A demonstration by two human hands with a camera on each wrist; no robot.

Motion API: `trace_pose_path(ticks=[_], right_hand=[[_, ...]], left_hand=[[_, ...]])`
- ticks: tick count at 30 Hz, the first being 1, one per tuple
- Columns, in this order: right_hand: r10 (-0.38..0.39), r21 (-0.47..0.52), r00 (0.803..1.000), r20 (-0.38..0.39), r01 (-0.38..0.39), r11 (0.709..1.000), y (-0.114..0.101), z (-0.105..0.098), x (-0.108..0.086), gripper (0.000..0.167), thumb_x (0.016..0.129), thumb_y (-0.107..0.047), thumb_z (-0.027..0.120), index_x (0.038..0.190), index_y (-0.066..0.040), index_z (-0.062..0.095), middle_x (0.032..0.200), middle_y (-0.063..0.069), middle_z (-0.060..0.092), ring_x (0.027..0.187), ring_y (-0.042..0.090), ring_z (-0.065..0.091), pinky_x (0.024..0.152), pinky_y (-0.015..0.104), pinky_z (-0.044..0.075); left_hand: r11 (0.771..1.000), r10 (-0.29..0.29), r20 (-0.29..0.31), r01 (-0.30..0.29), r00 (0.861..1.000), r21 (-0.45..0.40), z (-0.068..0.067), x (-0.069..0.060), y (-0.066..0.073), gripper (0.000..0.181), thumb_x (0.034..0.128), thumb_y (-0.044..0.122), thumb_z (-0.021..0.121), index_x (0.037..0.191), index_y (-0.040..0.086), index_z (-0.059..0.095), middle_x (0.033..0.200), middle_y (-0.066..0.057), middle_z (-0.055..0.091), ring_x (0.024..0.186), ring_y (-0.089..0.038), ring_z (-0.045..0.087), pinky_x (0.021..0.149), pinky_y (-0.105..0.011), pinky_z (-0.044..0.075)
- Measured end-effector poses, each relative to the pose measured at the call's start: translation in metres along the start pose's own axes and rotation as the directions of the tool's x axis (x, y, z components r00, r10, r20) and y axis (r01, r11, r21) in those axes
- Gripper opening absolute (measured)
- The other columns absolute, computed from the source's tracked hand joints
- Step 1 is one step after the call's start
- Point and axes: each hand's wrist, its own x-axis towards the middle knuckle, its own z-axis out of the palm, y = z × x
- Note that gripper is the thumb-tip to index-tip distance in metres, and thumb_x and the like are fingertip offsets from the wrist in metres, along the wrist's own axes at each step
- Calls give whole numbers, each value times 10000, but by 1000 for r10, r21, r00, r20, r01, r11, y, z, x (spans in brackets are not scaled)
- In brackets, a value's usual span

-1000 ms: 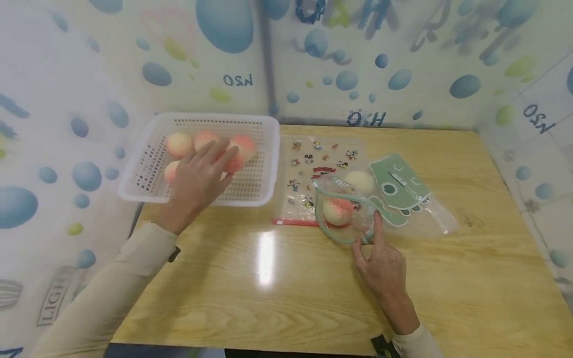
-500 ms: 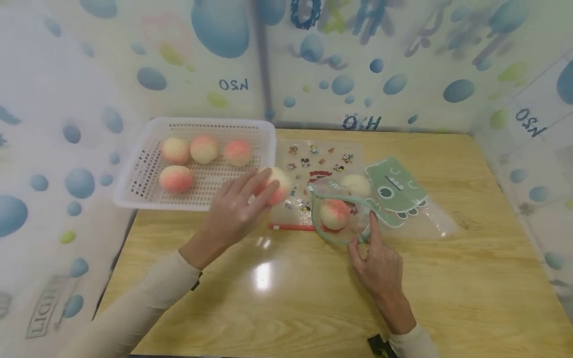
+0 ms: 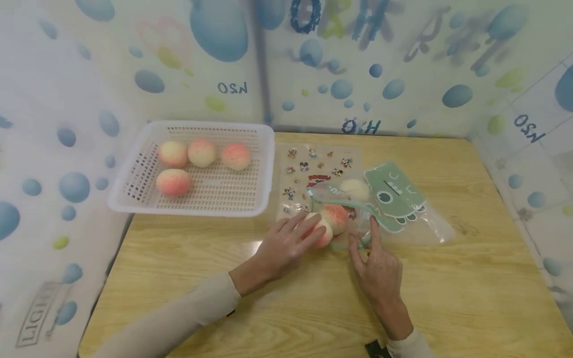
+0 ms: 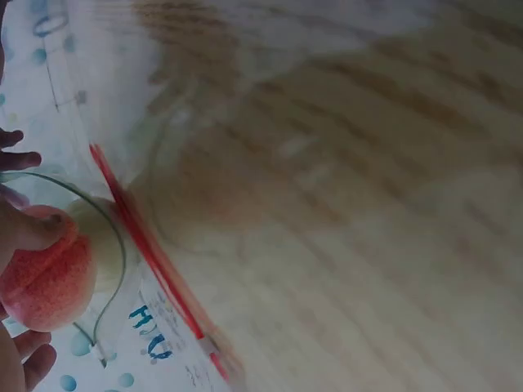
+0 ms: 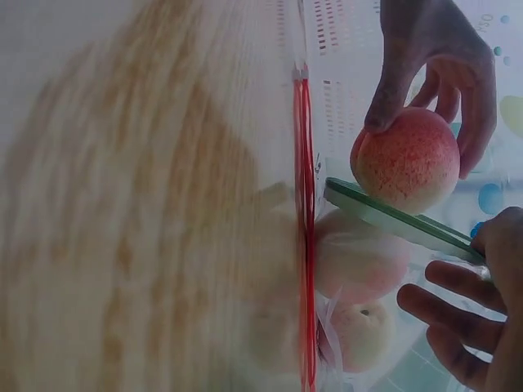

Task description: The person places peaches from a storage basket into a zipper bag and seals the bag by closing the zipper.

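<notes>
Peach (image 5: 407, 163) is gripped by L hand (image 3: 284, 247), fingers curled; green dino zip bag (image 3: 394, 191) is positioned to its R, mouth adj. to peach, near rim pinched by R hand (image 3: 382, 271).

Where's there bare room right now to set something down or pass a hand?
Bare: the table right of the right hand; the tabletop between that hand and the left sleeve; the basket floor, front right of its peaches. Crowded: the bag's mouth, with the left hand gripping a peach there.
</notes>
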Motion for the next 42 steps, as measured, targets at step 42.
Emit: trace_pose_path(ticks=[42], right_hand=[[-169,21,975,-145,174,985,-2,6,1,532,954,-343,488,1234,87,629,560,92,611,378,167,521,315,230,334]], left_hand=[[990,-67,-61,59,996,-125,30,41,17,286,865,6,726,1135,4,630,1235,-176,549,1207,-281,532,1127,-298,328]])
